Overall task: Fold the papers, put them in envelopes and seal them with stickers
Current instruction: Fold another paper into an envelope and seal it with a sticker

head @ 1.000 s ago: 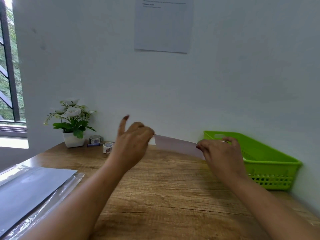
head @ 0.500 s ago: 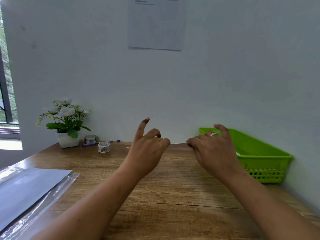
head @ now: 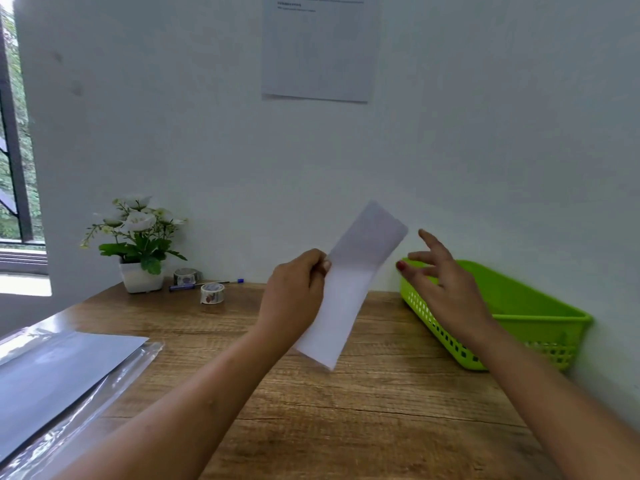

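A long white folded paper (head: 349,289) stands tilted above the middle of the wooden table (head: 363,410), its top end leaning right. My left hand (head: 294,299) pinches its left edge about midway up. My right hand (head: 440,282) hovers just right of the paper with fingers spread, holding nothing, in front of the green basket (head: 540,320). Two sticker rolls (head: 212,293) (head: 185,275) sit at the back left by a pen. A stack of sheets in clear plastic (head: 59,379) lies at the left edge.
A white pot of flowers (head: 138,244) stands at the back left corner near the window. A blue pen (head: 207,285) lies between the rolls. The white wall runs behind the table, with a printed sheet (head: 318,46) stuck on it. The green basket fills the back right corner.
A second ago both hands held the paper flat between them. Now only my left hand holds it, turned up on end, and my right hand has let go and opened.
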Available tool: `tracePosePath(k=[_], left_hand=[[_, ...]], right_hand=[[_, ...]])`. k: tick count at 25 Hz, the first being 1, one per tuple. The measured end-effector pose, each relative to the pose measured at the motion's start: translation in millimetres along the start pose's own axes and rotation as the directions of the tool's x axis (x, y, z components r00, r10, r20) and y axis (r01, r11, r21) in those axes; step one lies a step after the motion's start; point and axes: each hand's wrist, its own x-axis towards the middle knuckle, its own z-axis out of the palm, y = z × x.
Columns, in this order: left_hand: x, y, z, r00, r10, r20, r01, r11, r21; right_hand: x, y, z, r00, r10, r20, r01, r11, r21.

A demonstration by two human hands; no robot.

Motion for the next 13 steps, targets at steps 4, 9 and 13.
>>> tracePosePath(k=[4, 9, 13], left_hand=[[-9, 10, 11, 0.97, -0.24, 0.035, 0.237, 0.909, -0.343], [-12, 12, 13, 0.916, -0.291, 0.278, 0.396, 0.774, -0.495], [-11, 10, 10, 0.81, -0.241, 0.534, 0.573, 0.518, -0.635]], right_hand=[[-19, -13, 28, 0.974, 0.015, 0.226, -0.089, 0.943, 0.32], [-17, -12, 41, 0.972, 0.067, 0.226, -0.154, 0.905, 0.396], [-17, -8, 38, 0.929, 0.101, 0.355, -0.262, 0.857, 0.444]])
